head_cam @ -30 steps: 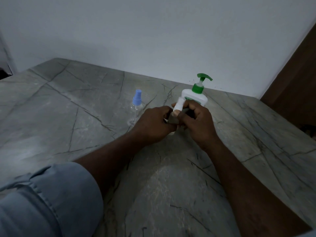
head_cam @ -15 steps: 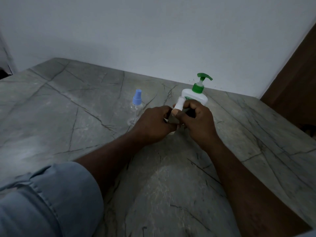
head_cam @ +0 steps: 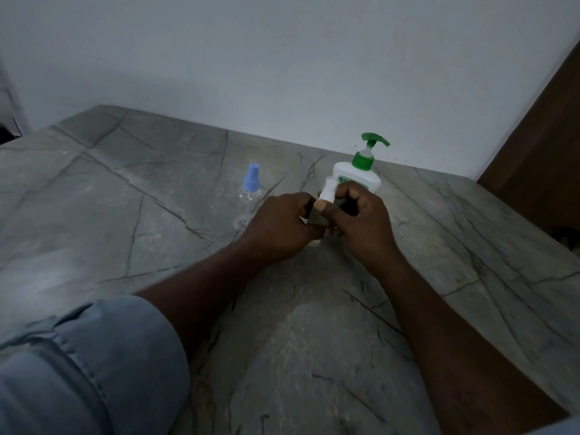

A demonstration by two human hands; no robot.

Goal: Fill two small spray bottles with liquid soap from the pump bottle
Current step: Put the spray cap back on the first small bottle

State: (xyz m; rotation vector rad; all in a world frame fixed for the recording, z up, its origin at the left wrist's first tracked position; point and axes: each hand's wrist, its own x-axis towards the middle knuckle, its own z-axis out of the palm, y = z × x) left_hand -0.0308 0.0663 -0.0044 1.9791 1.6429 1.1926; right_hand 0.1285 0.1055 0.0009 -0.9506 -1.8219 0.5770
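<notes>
A small spray bottle with a white cap [head_cam: 329, 189] is held between both hands above the marble counter [head_cam: 131, 215]. My left hand [head_cam: 281, 229] wraps its body, which is mostly hidden. My right hand [head_cam: 365, 222] pinches the white cap with thumb and fingers. Directly behind my hands stands the white pump bottle with a green pump [head_cam: 361, 171]. A second clear spray bottle with a blue cap [head_cam: 250, 196] stands upright on the counter to the left, apart from my hands.
A white wall [head_cam: 282, 64] runs along the back edge of the counter. A dark brown wooden panel [head_cam: 546, 146] rises at the right. My rolled blue sleeve [head_cam: 84, 365] fills the lower left.
My right-hand fingers have shifted slightly on the white cap, consistent with twisting it. The bottles on the counter have not moved.
</notes>
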